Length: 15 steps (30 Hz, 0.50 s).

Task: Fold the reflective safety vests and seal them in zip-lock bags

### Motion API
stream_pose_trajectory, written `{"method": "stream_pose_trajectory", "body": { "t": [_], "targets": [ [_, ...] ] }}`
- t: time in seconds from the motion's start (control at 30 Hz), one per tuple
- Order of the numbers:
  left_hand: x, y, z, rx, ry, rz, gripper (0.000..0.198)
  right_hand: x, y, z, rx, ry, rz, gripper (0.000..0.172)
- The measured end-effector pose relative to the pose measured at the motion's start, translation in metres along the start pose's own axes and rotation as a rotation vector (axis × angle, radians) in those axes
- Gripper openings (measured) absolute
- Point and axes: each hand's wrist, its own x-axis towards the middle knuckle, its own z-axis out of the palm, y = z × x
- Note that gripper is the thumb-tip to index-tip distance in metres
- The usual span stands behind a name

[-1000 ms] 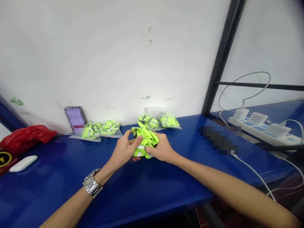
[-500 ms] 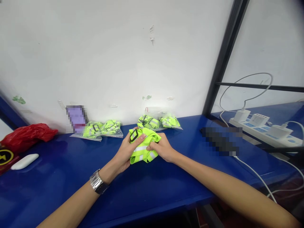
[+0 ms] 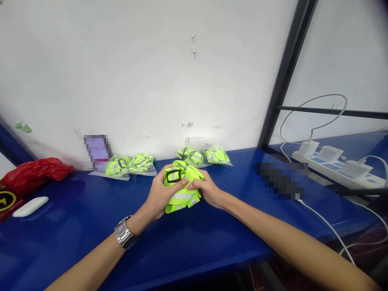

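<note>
Between my two hands is a bunched neon-yellow reflective vest (image 3: 182,197) with pale grey stripes and a black buckle-like frame on its upper left. My left hand (image 3: 160,194) grips its left side, thumb laid across the front. On the right side, my right hand (image 3: 209,189) is closed on the fabric, its thumb near the left thumb. The fingers behind the cloth are mostly hidden. Beyond my hands, similar neon bundles in clear plastic bags lie against the wall: one pair (image 3: 141,163) to the left, another pair (image 3: 216,154) to the right.
A blue table (image 3: 194,258) meets a white wall. At left lie a red plastic bag (image 3: 39,171) and a white rounded object (image 3: 31,206). A blurred phone-like object (image 3: 97,150) leans on the wall. At right are a blurred dark object (image 3: 280,180), a power strip (image 3: 336,165) and white cables.
The vest has turned slightly in my hands, so its black frame now lies more level. My two thumbs have come closer together at the middle of the cloth.
</note>
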Motion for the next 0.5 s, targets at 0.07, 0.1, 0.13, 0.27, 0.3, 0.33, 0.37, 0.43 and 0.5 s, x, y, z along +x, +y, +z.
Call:
{"method": "stream_pose_trajectory", "body": {
  "t": [0.07,0.1,0.13,0.27,0.3,0.33,0.37,0.43,0.5],
  "targets": [
    [0.0014,-0.0013,-0.0012,0.032,0.003,0.03,0.053,0.0,-0.0037,-0.0013,-0.016,-0.068,0.003,0.033],
    [0.0019,-0.0021,-0.0016,0.04,0.013,0.041,0.053,0.0,-0.0046,-0.0016,-0.043,-0.092,-0.005,0.037],
    [0.0022,-0.0028,-0.0018,0.043,0.026,0.043,0.052,-0.0001,-0.0049,-0.0017,-0.075,-0.114,-0.016,0.041],
    [0.0008,-0.0037,0.0002,0.007,0.061,0.007,0.052,-0.0015,-0.0037,-0.001,-0.081,-0.187,-0.035,0.046],
    [0.0002,-0.0033,0.0011,0.0,0.064,-0.001,0.053,-0.0022,-0.0039,-0.0006,-0.065,-0.199,-0.031,0.047],
    [-0.0003,-0.0028,0.0019,-0.001,0.065,-0.005,0.054,-0.003,-0.0045,-0.0003,-0.053,-0.212,-0.026,0.048],
    [-0.0007,-0.0022,0.0027,0.003,0.065,-0.002,0.054,-0.0038,-0.0053,0.0,-0.048,-0.227,-0.021,0.05],
    [-0.0008,-0.0013,0.0037,0.018,0.067,0.014,0.054,-0.0053,-0.0073,0.0007,-0.054,-0.261,-0.015,0.056],
    [-0.0006,-0.001,0.0043,0.029,0.073,0.03,0.053,-0.0063,-0.0084,0.0012,-0.061,-0.276,-0.019,0.06]
  ]
}}
